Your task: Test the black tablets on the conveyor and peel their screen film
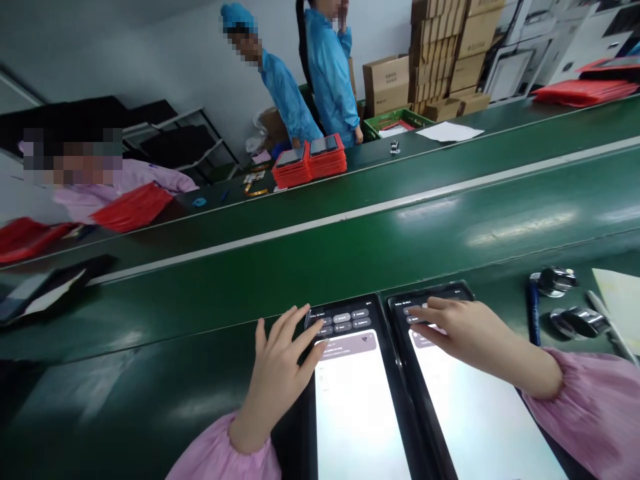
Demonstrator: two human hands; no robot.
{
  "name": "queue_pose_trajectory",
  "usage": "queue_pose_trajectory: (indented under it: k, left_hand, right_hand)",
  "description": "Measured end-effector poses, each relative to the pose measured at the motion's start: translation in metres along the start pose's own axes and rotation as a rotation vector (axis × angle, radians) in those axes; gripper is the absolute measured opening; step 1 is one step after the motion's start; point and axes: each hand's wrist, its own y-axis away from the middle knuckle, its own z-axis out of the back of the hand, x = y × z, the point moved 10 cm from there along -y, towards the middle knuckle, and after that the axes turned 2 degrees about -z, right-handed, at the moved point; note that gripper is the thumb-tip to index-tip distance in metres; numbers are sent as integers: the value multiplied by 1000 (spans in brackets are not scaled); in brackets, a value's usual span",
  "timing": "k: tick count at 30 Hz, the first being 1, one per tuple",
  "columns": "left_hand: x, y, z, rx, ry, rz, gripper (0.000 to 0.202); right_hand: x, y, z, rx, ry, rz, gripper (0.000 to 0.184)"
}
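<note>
Two tablets lie side by side on the green bench, both screens lit and showing a pulled-down menu at the top. Over the upper left corner of the left tablet [357,407] is my left hand [283,360], fingers spread, with fingertips at the menu buttons. My right hand [460,330] reaches across the top of the right tablet [493,420], fingers stretched out over its menu and covering part of it. Neither hand grips anything. Whether the fingertips touch the glass I cannot tell.
A blue pen [534,310], two shiny metal-and-black objects [583,321] and a pale sheet [623,300] lie to the right. Beyond the green belt [350,247] stand stacked red-framed pieces [310,163]. Several people work or stand across the line, near cardboard boxes [387,83].
</note>
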Motion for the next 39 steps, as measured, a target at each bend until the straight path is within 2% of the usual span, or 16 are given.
queue_pose_trajectory:
  k: [4, 8, 14, 17, 19, 21, 23, 24, 27, 29, 31, 34, 39]
  left_hand:
    - [-3, 3, -1, 14, -13, -10, 35]
    - [-5, 3, 0, 28, 0, -2, 36]
    - [-5, -1, -4, 66, 2, 16, 36]
    - [1, 4, -3, 67, 16, 33, 38]
    - [14, 18, 3, 27, 50, 104, 39]
    - [31, 37, 14, -60, 104, 200, 37]
    - [42, 53, 21, -133, 153, 255, 36]
    - [42, 56, 22, -142, 167, 254, 35]
    - [24, 41, 17, -104, 179, 163, 35]
    - [5, 19, 12, -68, 187, 90, 37]
    - [-13, -4, 6, -26, 192, 36, 39]
    - [-36, -25, -4, 71, 200, -30, 43]
    - [-61, -28, -15, 198, 207, -146, 48]
  right_hand:
    - [-2, 3, -7, 22, 0, 25, 30]
    - [-4, 3, -4, -46, -53, 64, 34]
    - [-7, -3, -10, -38, -121, 15, 31]
    - [-13, 1, 3, -64, -193, 3, 34]
    - [-30, 13, 26, -181, -295, -61, 39]
    - [-62, 34, 47, -338, -428, -227, 42]
    - [-97, 56, 51, -446, -567, -426, 42]
    - [-112, 64, 45, -459, -658, -514, 43]
    - [-138, 65, 7, -392, -955, -677, 57]
    - [-141, 55, -18, -318, -1081, -706, 65]
    - [-139, 47, -32, -272, -1132, -701, 66]
    - [-135, 48, -45, -240, -1227, -702, 63]
    - [-129, 60, -49, -246, -1360, -693, 51]
